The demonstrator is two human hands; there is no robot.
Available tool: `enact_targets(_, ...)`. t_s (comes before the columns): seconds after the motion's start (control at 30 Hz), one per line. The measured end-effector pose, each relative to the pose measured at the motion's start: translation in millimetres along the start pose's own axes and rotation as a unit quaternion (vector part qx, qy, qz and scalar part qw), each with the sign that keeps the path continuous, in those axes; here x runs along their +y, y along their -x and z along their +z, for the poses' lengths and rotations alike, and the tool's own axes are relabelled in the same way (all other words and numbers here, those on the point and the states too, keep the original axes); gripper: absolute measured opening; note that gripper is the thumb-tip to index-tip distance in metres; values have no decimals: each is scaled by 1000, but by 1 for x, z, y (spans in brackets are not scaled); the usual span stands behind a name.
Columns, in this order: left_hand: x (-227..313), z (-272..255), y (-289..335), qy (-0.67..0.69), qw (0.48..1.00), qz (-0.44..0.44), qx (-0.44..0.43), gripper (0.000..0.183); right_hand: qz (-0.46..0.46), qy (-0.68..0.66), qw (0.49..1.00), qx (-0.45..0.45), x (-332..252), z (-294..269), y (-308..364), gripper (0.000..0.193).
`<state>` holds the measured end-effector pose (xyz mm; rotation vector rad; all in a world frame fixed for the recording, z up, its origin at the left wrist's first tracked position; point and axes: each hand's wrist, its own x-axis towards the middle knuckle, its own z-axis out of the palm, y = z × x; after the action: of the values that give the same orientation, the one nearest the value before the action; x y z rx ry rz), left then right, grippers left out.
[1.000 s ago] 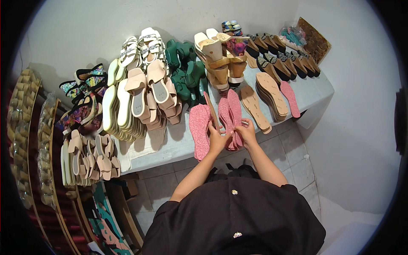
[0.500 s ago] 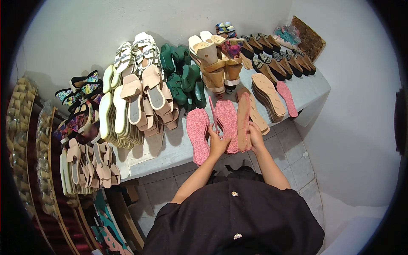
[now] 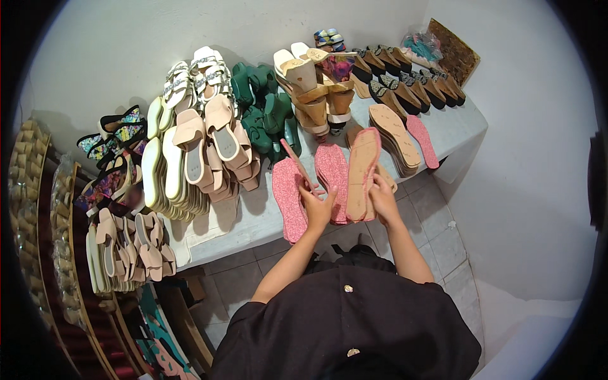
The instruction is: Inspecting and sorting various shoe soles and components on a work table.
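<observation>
My left hand (image 3: pixel 318 208) is closed on a pink patterned insole (image 3: pixel 296 161), held nearly edge-on and leaning left. In my right hand (image 3: pixel 383 200) is another insole (image 3: pixel 363 172), its tan underside turned up and a pink rim showing round it. Pink insoles (image 3: pixel 288 197) lie below and left of my left hand. Between my hands is a further stack of pink insoles (image 3: pixel 333 182), at the table's near edge. Behind the insole in my right hand, other tan insoles (image 3: pixel 387 177) are partly hidden.
On the table (image 3: pixel 244 234) stand beige slide sandals (image 3: pixel 225 142), green shoes (image 3: pixel 278 117), wooden-heeled sandals (image 3: pixel 313 117) and black-edged shoes (image 3: pixel 421 92). Tan insoles (image 3: pixel 396 136) are stacked at right beside a single pink insole (image 3: pixel 423 140). Racks (image 3: pixel 69 247) line the left.
The insole in my right hand has turned to show more of its tan underside. The one in my left hand has tipped further left. The whole view has shifted slightly.
</observation>
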<state>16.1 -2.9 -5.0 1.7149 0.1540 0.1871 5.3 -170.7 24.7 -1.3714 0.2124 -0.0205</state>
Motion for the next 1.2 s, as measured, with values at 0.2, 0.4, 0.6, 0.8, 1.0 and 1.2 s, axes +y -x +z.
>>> enact_targets(0.2,17,4,0,159,982,9,-97,98,-14,118,987,-110,-6,28,16,44)
enact_targets(0.4,14,-13,-16,116,989,-41,-81,66,30,5,986,-164,-48,36,31,45)
enact_targets(0.6,11,-22,-34,30,998,-4,-63,51,-3,-32,996,-83,-63,26,32,42)
enact_targets(0.8,5,-24,-44,-128,982,-69,-118,67,-29,-81,995,-46,-51,-4,22,47)
enact_targets(1.0,17,-30,-32,-7,999,26,-34,48,14,-183,983,-23,-53,9,31,50)
enact_targets(1.2,46,-33,12,316,930,-89,-164,63,49,-137,982,-117,-63,43,49,51)
